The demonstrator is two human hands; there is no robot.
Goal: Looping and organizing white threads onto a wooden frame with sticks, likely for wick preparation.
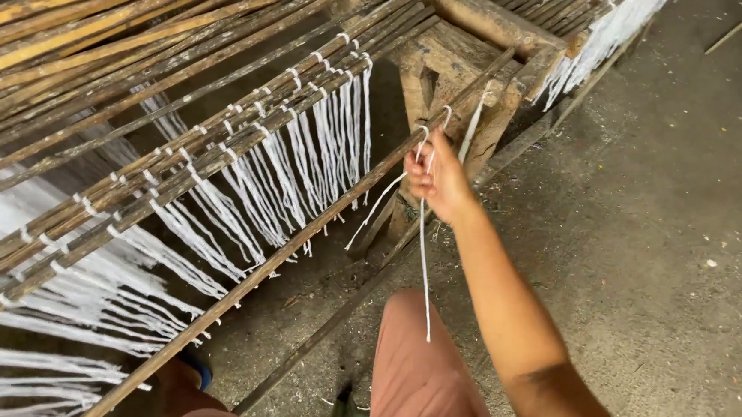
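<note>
The person's right hand (438, 179) is reached out ahead, just right of centre in the head view, its fingers curled shut around white string (424, 265) at a long bamboo stick (288, 252). The hand sits against the stick near its upper end, and one length of the string hangs straight down from the fist toward six o'clock, ending in front of the person's knee (410, 361), which is covered in pinkish cloth. A shorter strand trails from the hand toward eight o'clock. The stick runs on a slant from the eight o'clock corner of the view up toward two o'clock, where it rests on a rough wooden frame (456, 53). At the lower left end of the stick, near seven o'clock, a small part of skin shows at the picture's edge; it may be the left hand, but whether it grips anything cannot be told. From nine to twelve o'clock of the right hand lie more bamboo sticks (213, 149) side by side, each with rows of white string loops (316, 152) knotted on and hanging down like fringe. Another rack of strung sticks (599, 14) lies at one o'clock. A grey, dusty concrete floor (672, 216) fills the side from three to five o'clock.
</note>
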